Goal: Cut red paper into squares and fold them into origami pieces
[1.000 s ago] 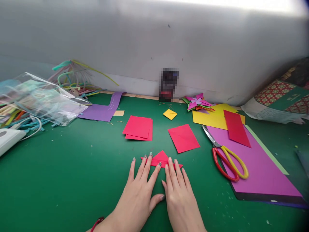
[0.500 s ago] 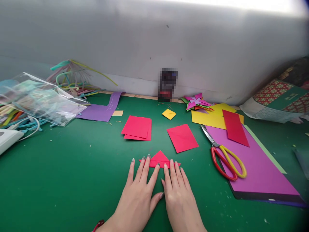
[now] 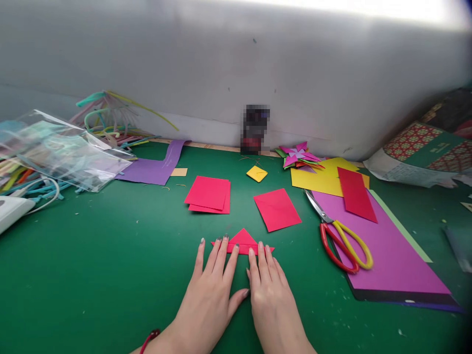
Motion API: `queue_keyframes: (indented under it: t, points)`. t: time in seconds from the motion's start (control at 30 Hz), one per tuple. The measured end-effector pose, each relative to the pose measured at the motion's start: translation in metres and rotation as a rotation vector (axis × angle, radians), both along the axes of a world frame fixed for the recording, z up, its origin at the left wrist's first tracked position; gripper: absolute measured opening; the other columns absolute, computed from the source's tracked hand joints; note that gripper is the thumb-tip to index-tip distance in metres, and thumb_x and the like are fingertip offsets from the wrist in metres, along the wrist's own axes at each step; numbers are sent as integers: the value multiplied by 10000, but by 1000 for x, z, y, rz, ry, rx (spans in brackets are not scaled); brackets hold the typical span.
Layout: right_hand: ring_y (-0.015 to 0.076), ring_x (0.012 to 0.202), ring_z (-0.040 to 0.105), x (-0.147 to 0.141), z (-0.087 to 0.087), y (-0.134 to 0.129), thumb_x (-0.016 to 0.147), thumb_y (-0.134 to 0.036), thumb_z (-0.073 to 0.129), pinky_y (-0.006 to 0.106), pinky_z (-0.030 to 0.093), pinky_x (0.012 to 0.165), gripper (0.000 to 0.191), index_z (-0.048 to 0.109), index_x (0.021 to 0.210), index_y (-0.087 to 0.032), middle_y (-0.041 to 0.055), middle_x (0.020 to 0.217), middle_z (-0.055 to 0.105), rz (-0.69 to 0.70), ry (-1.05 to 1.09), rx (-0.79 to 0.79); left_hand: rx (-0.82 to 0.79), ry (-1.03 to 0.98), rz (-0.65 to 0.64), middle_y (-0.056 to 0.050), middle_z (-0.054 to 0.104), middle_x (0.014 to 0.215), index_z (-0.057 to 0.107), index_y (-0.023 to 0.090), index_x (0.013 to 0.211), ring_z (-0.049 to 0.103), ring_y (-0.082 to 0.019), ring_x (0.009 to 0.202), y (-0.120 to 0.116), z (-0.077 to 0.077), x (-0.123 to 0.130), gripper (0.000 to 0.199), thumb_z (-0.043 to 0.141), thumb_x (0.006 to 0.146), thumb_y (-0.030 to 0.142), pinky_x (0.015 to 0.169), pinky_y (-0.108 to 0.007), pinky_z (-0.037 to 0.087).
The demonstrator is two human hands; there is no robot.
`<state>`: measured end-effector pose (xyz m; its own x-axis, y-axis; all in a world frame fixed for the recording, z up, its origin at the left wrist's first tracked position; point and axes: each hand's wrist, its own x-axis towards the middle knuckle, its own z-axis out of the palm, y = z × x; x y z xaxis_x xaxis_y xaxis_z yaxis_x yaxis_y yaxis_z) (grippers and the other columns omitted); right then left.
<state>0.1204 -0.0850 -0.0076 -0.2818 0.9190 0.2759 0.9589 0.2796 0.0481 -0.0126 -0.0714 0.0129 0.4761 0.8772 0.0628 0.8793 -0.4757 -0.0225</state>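
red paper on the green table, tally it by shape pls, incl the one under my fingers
Squares: 3 visible (overlapping pair, lone square)
Folded piece under the fingers of the left hand and right hand: 1
Long rectangle: 1
Total: 5 visible

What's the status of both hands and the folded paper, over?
Left hand and right hand flat, fingertips on folded red paper. Point up, away from wrists. Scissors off to the right, not in the way.
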Motion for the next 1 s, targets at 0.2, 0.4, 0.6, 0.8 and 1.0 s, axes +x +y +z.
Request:
queue_keyframes:
  t: [0.2, 0.4, 0.6, 0.8, 1.0]
  points:
    - [336, 1146, 439, 1, 1, 0, 867, -83, 205, 473, 445, 857, 455, 520, 1194, -43, 237, 1232, 478, 38, 0, -12, 17, 18, -57, -217, 268, 1384, 241, 200, 1356, 203, -331, 1285, -1, 0, -1, 574, 398, 839, 394, 986, -599, 183]
    - [350, 1159, 417, -1, 2, -2, 845, -73, 222, 491, 434, 861, 460, 511, 1200, -31, 248, 1250, 451, 18, 7, -34, 5, 15, -56, -208, 274, 1385, 226, 209, 1359, 203, -331, 1285, 0, 0, -3, 595, 414, 831, 408, 991, -596, 187]
    - [353, 1167, 405, -1, 2, -2, 817, -53, 244, 493, 422, 875, 468, 508, 1202, -25, 244, 1257, 446, 22, 7, -46, 0, 11, -52, -194, 233, 1405, 217, 221, 1361, 185, -327, 1291, -1, 0, -2, 586, 413, 835, 392, 986, -600, 194]
    - [352, 1179, 392, 1, 1, -2, 813, -61, 253, 503, 417, 878, 470, 502, 1211, -39, 219, 1262, 454, 39, 3, -70, 6, 6, -49, -187, 212, 1414, 241, 216, 1351, 186, -332, 1290, -1, -2, -1, 563, 409, 838, 378, 977, -598, 217]
    - [346, 1162, 416, -1, 2, -2, 832, -69, 239, 476, 433, 869, 455, 520, 1184, -9, 252, 1239, 464, 9, 7, -27, 55, -13, -58, -213, 216, 1406, 319, 150, 1307, 173, -325, 1295, -4, -8, -2, 524, 387, 846, 388, 981, -579, 235]
